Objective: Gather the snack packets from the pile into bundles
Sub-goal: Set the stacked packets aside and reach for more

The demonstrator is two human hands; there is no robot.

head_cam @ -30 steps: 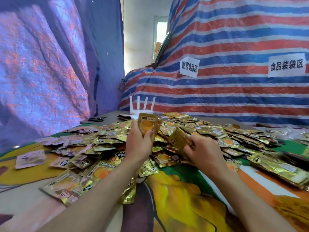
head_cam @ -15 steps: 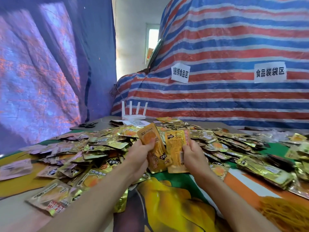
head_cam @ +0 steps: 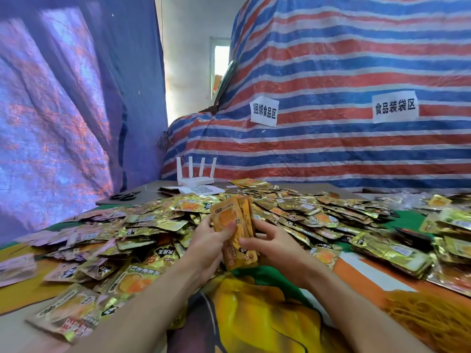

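Snack packets (head_cam: 225, 216) gripped by left hand (head_cam: 206, 243), right hand (head_cam: 280, 248), sign 食品装袋区 (head_cam: 395, 107)

Glossy foil snack packets (head_cam: 178, 225), crinkled woven plastic tarpaulin (head_cam: 331, 154), matt paper signs (head_cam: 394, 107)

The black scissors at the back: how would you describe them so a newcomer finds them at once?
Start at the big purple-blue tarpaulin hanging on the left. At its foot, on the bare grey tabletop beyond the pile of shiny gold snack packets, lie the black scissors, left of the white four-antenna router. Unlike the glittering foil nearby, they are dark and matte.
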